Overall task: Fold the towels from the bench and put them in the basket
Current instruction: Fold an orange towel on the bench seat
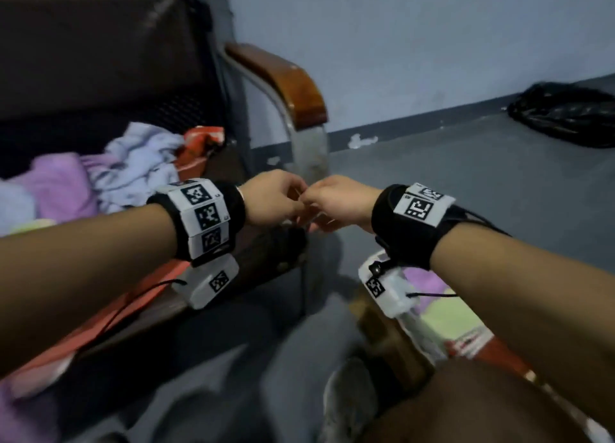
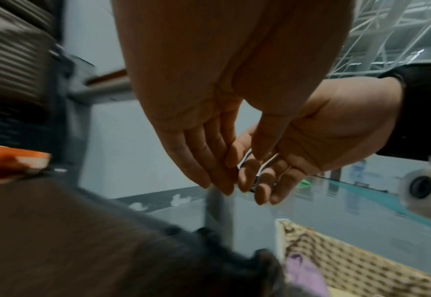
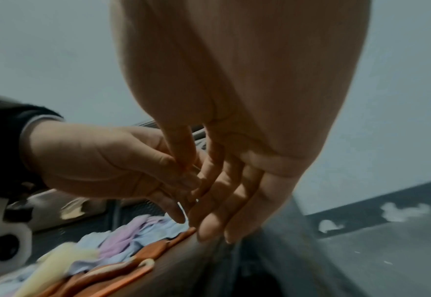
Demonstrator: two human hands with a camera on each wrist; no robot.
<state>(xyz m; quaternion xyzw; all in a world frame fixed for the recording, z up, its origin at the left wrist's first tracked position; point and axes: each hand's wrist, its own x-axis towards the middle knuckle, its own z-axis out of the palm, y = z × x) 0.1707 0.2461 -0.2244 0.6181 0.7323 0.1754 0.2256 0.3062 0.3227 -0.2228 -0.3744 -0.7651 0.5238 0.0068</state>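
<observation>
We are looking at the towels [image 1: 109,172] heaped in soft, crumpled lilac, pale blue and yellow folds along the bench [image 1: 100,76] seat, toward its armrest end and left of both hands. Our left hand [image 1: 273,197] is nearer them; its fingers are lying nearly straight, touching those of our right hand [image 1: 342,202], equally relaxed. Neither hand is holding cloth. The woven, patterned basket [image 2: 361,267] is sitting on the floor below right, a lilac towel inside.
</observation>
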